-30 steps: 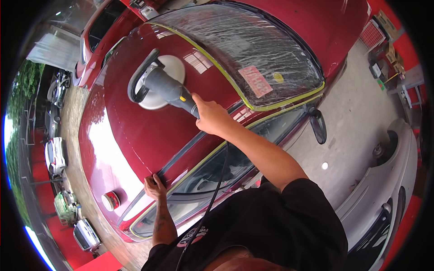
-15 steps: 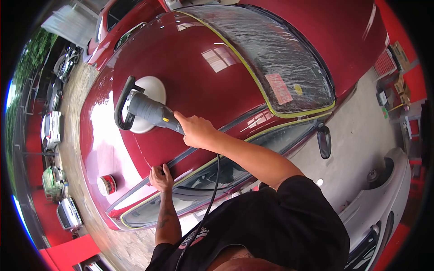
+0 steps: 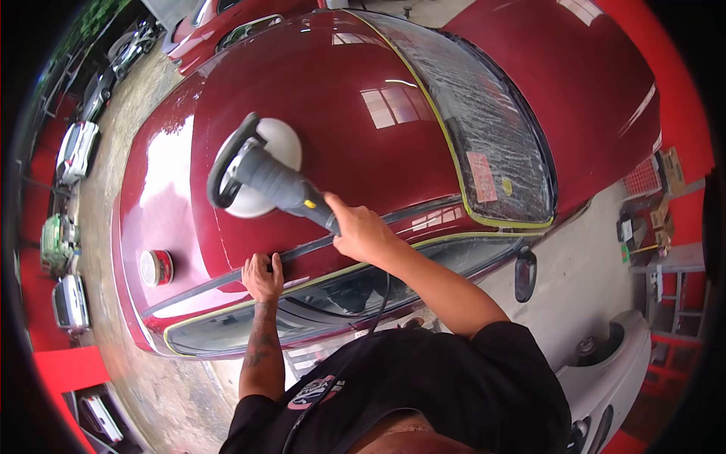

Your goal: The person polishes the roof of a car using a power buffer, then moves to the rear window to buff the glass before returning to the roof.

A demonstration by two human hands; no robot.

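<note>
My right hand (image 3: 364,233) is closed around the rear handle of a grey and black polisher (image 3: 274,178). The polisher's round white pad (image 3: 281,144) lies against the glossy dark red car roof (image 3: 325,106). A black loop handle (image 3: 227,163) curves over its head, with no hand on it. My left hand (image 3: 263,278) rests at the near roof edge by the black trim strip, fingers bent and thumb apart, holding nothing visible. To its left, a small round tub (image 3: 156,268) with a pale top and red label sits on the roof.
Yellow-green tape (image 3: 454,163) borders the streaky windshield (image 3: 491,113), which bears a pink sticker (image 3: 482,177). The polisher's black cord (image 3: 383,303) hangs past the side window towards me. A side mirror (image 3: 525,274) sticks out at right. Several other cars are parked around.
My view has turned, so the car sits rotated in the picture. The polisher has shifted slightly towards the near roof edge. My left hand stays at about the same spot on the edge.
</note>
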